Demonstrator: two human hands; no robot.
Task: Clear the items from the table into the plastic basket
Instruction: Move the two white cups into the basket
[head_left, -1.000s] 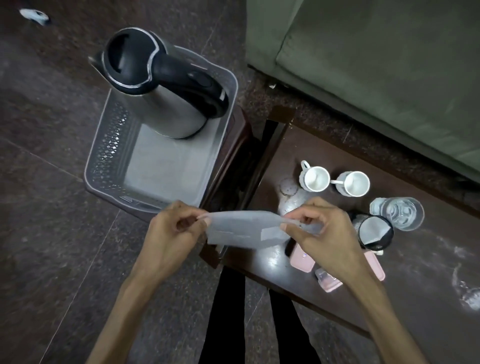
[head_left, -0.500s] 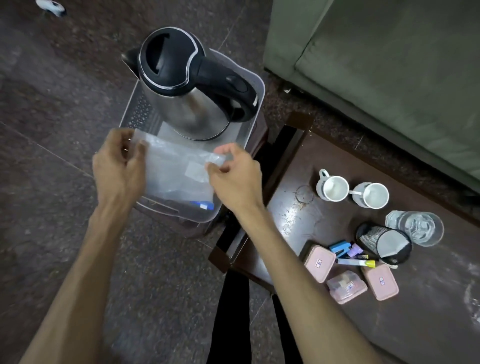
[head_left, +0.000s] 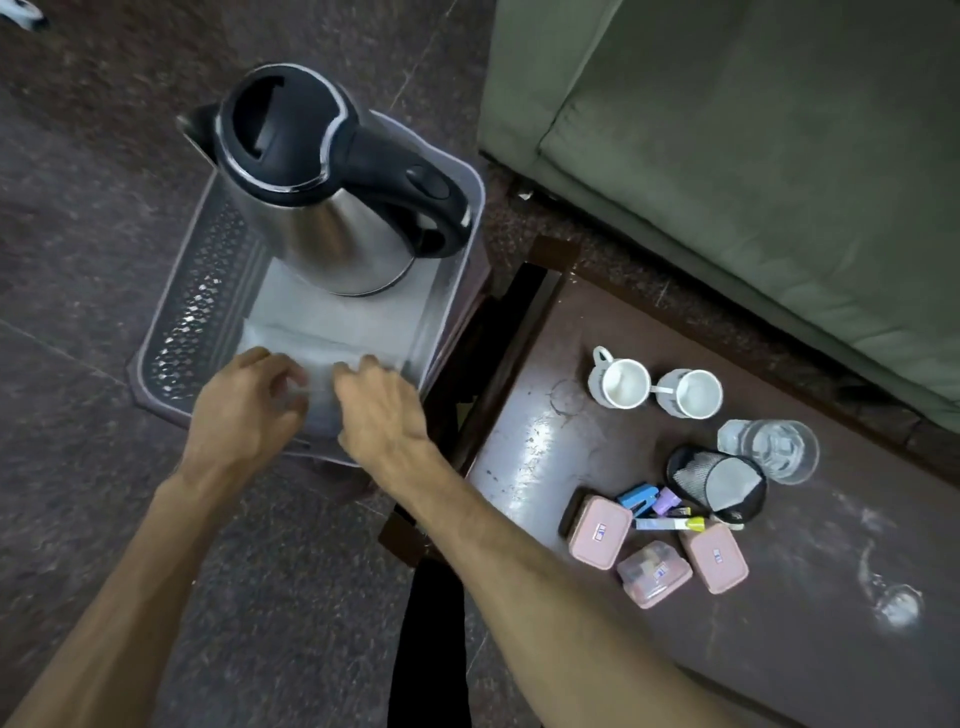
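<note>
**Clear bag going into the basket**

Both hands, left and right, pinch a clear bag, blurred and hard to read, low inside the basket beside the kettle. Cups, a glass and pink boxes sit on the counter.

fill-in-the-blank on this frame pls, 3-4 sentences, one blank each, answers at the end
1. The kettle stands inside the ____.
2. Both hands, left and right, are at a clear plastic ____ in the basket.
3. ____ white cups stand on the table.
4. The three lidded boxes on the table are ____ in colour.

Missing words: basket; bag; two; pink
</note>
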